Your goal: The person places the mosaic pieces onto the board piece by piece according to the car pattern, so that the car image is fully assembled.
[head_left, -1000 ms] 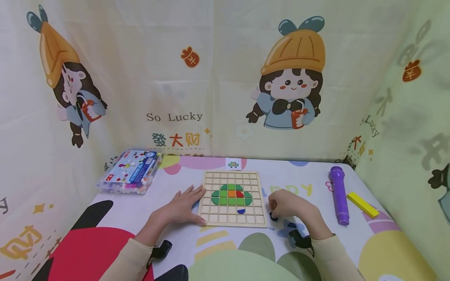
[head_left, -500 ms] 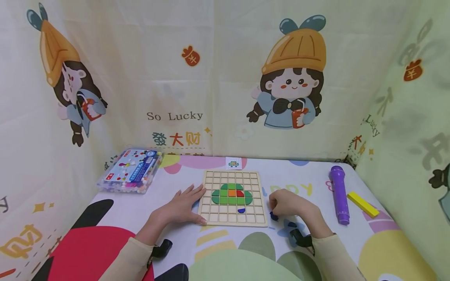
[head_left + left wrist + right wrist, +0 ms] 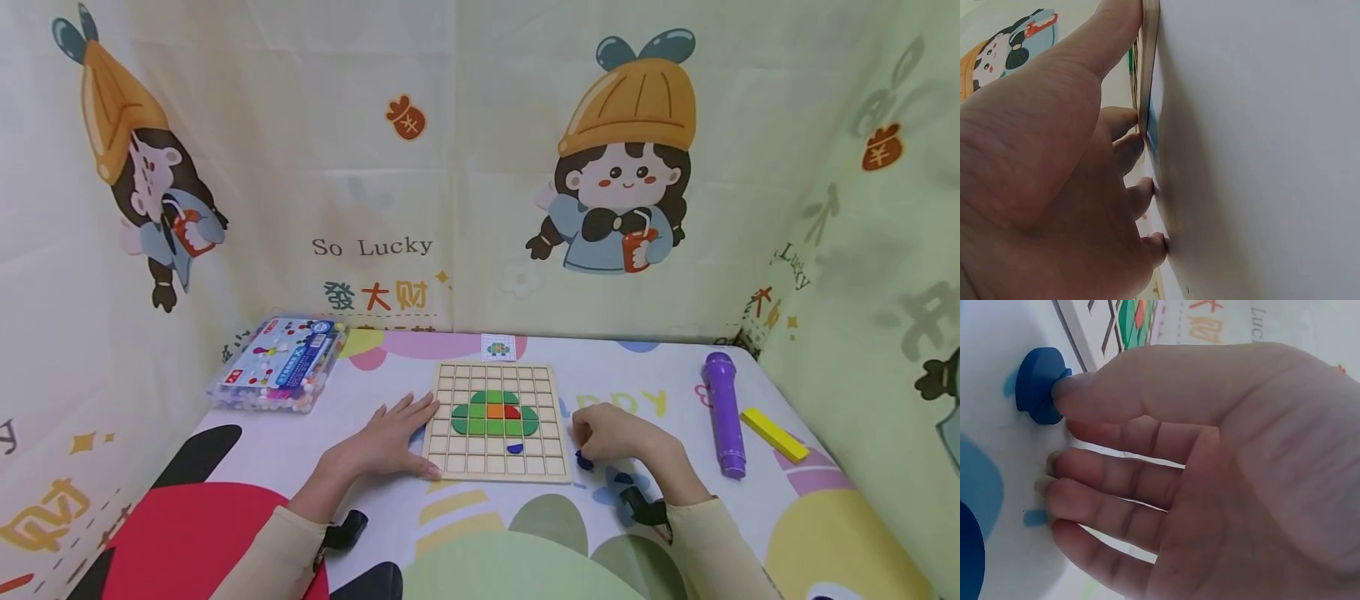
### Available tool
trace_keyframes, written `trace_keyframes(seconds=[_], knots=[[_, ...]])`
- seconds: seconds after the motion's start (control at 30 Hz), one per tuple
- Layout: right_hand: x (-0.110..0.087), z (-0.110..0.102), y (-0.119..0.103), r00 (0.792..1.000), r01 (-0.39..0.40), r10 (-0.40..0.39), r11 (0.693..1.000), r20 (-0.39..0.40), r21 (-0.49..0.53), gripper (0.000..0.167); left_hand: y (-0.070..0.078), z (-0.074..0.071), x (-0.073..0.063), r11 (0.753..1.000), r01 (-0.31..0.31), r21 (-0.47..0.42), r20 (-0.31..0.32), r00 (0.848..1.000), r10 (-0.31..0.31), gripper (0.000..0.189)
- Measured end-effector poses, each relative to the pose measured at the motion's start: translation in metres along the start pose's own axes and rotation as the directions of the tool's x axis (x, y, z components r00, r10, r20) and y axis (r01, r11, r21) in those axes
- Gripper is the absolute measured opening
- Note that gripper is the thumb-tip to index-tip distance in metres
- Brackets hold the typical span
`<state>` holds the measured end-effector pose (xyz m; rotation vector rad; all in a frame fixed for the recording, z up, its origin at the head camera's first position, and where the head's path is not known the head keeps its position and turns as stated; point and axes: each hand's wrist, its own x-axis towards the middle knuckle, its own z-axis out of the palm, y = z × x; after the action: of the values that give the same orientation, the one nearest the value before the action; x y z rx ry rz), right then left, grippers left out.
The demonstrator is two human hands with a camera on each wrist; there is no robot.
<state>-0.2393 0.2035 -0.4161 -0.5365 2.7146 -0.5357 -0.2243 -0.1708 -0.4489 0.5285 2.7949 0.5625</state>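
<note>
A wooden grid board [image 3: 536, 468] lies mid-table, with green, orange and red pieces forming a rounded shape on it. One dark blue rounded piece [image 3: 514, 449] sits on the grid's lower right part. My left hand [image 3: 392, 439] rests spread at the board's left edge, its thumb against the frame [image 3: 1149, 56] in the left wrist view. Right of the board, my right hand [image 3: 615, 433] pinches a blue rounded piece [image 3: 1040, 381] at the tabletop between thumb and index finger. Part of another blue piece seems to overlap it. A separate blue piece [image 3: 623, 478] lies nearer the right wrist.
Behind the board lies a small picture card [image 3: 498, 348]. A clear plastic box of beads [image 3: 281, 367] stands at the back left. On the right are a purple microphone-shaped tube [image 3: 724, 417] and a yellow bar [image 3: 774, 437]. Printed cloth walls surround the table.
The blue pieces at my right fingertips have shifted slightly and look more bunched together. My left hand and the board stay in place.
</note>
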Motion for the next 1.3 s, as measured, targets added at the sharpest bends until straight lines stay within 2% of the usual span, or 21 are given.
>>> trace_keyframes(seconds=[0.6, 0.73, 0.9, 1.17, 1.3], knots=[[-0.001, -0.002, 0.003, 0.998, 0.056, -0.056, 0.998, -0.014, -0.019, 0.018, 0.002, -0.002, 0.001, 1.0, 0.009, -0.001, 0.005, 1.0, -0.009, 0.114], [0.003, 0.001, 0.002, 0.994, 0.105, -0.105, 0.994, -0.023, 0.026, 0.017, 0.002, -0.001, 0.0, 1.0, 0.013, 0.001, 0.005, 1.0, -0.013, 0.114], [0.012, 0.008, -0.006, 0.978, 0.201, -0.197, 0.977, -0.067, 0.067, 0.017, 0.001, -0.001, 0.0, 1.0, 0.011, -0.001, 0.0, 1.0, -0.011, 0.114], [0.024, 0.02, -0.031, 0.943, 0.299, -0.283, 0.951, -0.173, 0.076, 0.015, 0.002, -0.003, -0.001, 1.0, 0.017, -0.007, 0.01, 1.0, -0.017, 0.114], [0.031, 0.028, -0.042, 0.926, 0.338, -0.321, 0.939, -0.197, 0.058, 0.014, 0.003, -0.003, 0.0, 1.0, 0.016, -0.005, 0.015, 1.0, -0.016, 0.114]])
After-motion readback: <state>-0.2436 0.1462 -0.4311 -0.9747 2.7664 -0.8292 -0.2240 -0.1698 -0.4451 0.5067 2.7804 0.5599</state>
